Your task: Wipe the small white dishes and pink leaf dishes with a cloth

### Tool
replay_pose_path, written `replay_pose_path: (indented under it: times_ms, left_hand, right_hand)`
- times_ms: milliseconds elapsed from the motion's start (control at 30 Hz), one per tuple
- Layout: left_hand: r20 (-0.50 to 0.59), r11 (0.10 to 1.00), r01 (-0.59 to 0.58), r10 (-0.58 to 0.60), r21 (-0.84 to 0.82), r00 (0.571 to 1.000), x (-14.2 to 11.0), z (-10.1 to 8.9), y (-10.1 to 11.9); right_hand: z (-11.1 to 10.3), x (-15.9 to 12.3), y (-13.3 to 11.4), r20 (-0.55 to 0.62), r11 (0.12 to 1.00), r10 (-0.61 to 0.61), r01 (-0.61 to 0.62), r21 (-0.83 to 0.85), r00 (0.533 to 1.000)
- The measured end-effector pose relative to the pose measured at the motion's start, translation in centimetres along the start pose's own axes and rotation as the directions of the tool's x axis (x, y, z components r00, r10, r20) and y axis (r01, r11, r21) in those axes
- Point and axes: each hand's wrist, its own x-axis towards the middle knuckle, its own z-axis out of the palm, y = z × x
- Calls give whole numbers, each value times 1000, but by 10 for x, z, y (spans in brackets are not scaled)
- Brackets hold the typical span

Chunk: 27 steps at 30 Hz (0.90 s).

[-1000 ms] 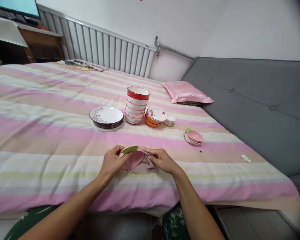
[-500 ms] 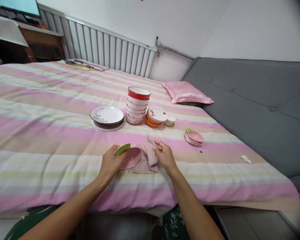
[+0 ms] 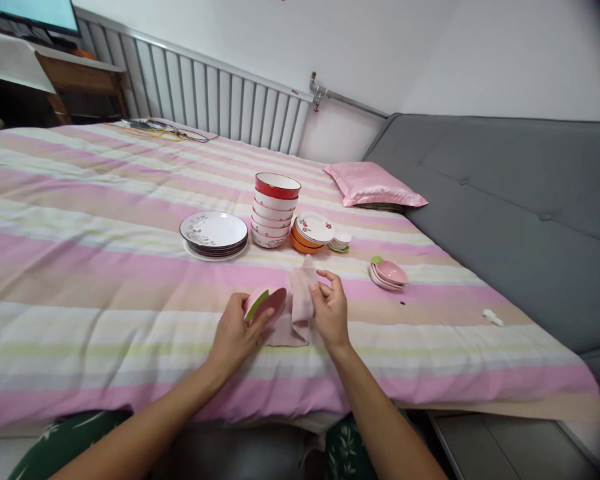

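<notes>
My left hand (image 3: 241, 327) is closed on a small pink bowl (image 3: 276, 305) with a green leaf-shaped edge, tilted up on its side. Close beside it, my right hand (image 3: 331, 308) pinches a pale pink cloth (image 3: 300, 300) that hangs down toward the bed. The cloth lies right by the bowl's rim; whether they touch I cannot tell. To the right rests a short stack of similar pink bowls (image 3: 389, 274), one with a green leaf showing.
Beyond my hands stand a stack of plates (image 3: 215, 230), a tall stack of red-and-white bowls (image 3: 271, 212), orange bowls (image 3: 303, 244) topped by flowered dishes (image 3: 316, 228), and small white dishes (image 3: 342, 239). A pink pillow (image 3: 375, 185) and crumpled white tissue (image 3: 492, 317) lie on the striped bed.
The bowl in my left hand has turned more upright, moving slightly right, and its pale outside now shows. My right hand has lifted the cloth's upper end a little.
</notes>
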Motion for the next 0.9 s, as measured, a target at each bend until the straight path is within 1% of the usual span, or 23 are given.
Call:
replay_pose_path:
  times_ms: [167, 233, 300, 367, 433, 467, 500, 567, 633, 700, 733, 800, 833, 900]
  left_hand:
    - [51, 985, -81, 74, 152, 996, -2, -2, 1]
    - [75, 972, -114, 101, 205, 992, -4, -2, 1]
    - [93, 961, -137, 117, 242, 989, -6, -1, 2]
    - [103, 952, -151, 128, 265, 986, -7, 0, 3]
    - [109, 944, -166, 140, 284, 984, -7, 2, 3]
    - [113, 940, -176, 149, 292, 982, -8, 2, 4]
    - [115, 935, -189, 161, 299, 980, -8, 2, 4]
    - [115, 928, -209, 181, 309, 977, -8, 3, 3]
    - [113, 924, -214, 188, 316, 976, -8, 3, 3]
    - [116, 922, -216, 188, 322, 975, -8, 2, 2]
    - [119, 922, -216, 187, 321, 975, -8, 2, 2]
    - [118, 924, -215, 186, 316, 975, -8, 2, 2]
    - [115, 926, -212, 184, 312, 976, -7, 2, 1]
    - [109, 932, -202, 177, 302, 978, -7, 1, 1]
  right_hand:
    - [2, -3, -9, -87, 987, -155, 157, 25, 984]
    - [2, -1, -8, -90, 981, -179, 184, 58, 980]
    - [1, 0, -7, -34, 982, -134, 138, 128, 990]
    - [2, 0, -6, 49, 982, -54, 45, 181, 997]
    - [2, -1, -7, 129, 986, -7, -15, 166, 992]
    - [2, -2, -9, 162, 991, -7, -15, 132, 987]
    - [3, -3, -11, 192, 996, -26, 10, 84, 981]
    - [3, -5, -15, 253, 990, -122, 135, -36, 960]
    - [4, -7, -19, 322, 938, -247, 309, -159, 914]
    - [4, -8, -21, 366, 857, -331, 440, -270, 870]
    - [4, -8, -22, 373, 819, -352, 475, -322, 859]
    - [3, -9, -22, 375, 761, -369, 508, -403, 850]
    - [2, -9, -22, 386, 737, -375, 524, -427, 843]
    - [0, -11, -23, 436, 697, -393, 572, -433, 809]
